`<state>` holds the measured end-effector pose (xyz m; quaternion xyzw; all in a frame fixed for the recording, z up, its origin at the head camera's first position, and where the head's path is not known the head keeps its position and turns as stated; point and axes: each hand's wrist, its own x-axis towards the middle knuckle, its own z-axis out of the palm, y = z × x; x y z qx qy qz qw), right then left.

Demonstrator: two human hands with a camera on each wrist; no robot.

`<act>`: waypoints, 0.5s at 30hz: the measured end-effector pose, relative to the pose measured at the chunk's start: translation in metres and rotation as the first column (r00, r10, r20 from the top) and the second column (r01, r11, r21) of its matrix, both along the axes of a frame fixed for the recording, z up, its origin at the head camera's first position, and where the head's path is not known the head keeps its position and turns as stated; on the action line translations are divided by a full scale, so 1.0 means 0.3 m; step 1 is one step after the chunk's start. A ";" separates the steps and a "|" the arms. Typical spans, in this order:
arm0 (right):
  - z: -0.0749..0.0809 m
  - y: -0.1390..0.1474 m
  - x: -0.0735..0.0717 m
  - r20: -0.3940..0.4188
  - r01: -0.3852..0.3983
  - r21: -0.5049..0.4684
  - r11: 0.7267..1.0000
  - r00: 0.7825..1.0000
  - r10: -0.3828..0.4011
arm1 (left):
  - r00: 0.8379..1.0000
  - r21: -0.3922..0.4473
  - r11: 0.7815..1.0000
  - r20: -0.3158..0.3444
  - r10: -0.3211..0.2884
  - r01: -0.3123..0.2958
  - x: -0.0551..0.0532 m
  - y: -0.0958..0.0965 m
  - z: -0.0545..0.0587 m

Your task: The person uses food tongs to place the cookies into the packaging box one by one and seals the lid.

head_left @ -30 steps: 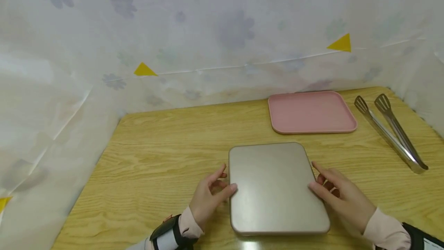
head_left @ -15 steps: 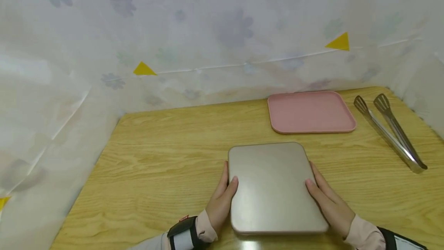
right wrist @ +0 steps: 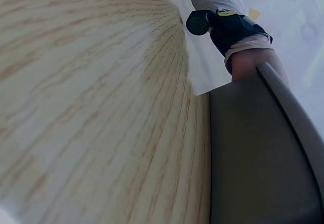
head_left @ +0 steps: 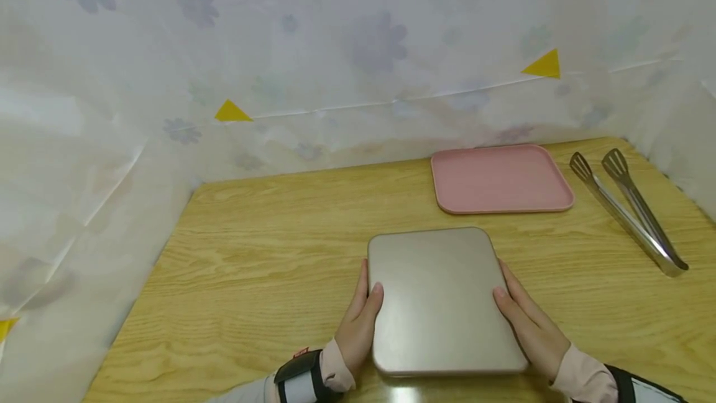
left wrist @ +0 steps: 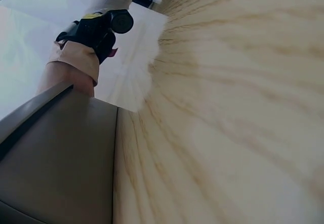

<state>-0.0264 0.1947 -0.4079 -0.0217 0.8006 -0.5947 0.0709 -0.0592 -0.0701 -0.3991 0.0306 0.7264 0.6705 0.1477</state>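
Observation:
A flat, silvery metal tin box with rounded corners lies on the wooden table in the head view, its lid on. My left hand holds its left side, fingers along the wall and thumb over the top edge. On the opposite side my right hand grips it likewise, the thumb on the lid's edge. The left wrist view shows the tin's side wall close up, with a dark seam under the lid. In the right wrist view the tin's wall and its lid seam appear too. The inside of the tin is hidden.
Behind the tin lies a pink rectangular tray. A pair of metal tongs rests spread at the right of the table. Pale flowered sheeting encloses the back and sides, with yellow triangle markers on it.
Both hands have closed in on the tin from beside it; their bent fingers now lie along its sides, thumbs on the top edges. The tin has hardly moved.

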 end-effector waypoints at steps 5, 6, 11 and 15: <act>0.017 0.015 -0.026 0.041 -0.010 -0.076 0.997 0.999 0.013 | 0.998 0.029 0.999 0.045 0.036 -0.037 -0.020 -0.003 0.010; 0.024 0.020 -0.037 0.034 -0.016 -0.088 0.996 0.999 0.019 | 0.998 0.030 0.999 0.039 0.041 -0.042 -0.031 -0.005 0.015; 0.062 0.039 -0.105 0.021 -0.045 -0.052 0.998 0.999 0.046 | 0.998 0.052 0.997 -0.024 0.061 -0.060 -0.106 -0.011 0.030; 0.074 0.036 -0.146 0.065 -0.036 0.031 0.999 0.997 0.034 | 0.997 0.046 0.997 -0.042 0.062 -0.060 -0.150 -0.003 0.019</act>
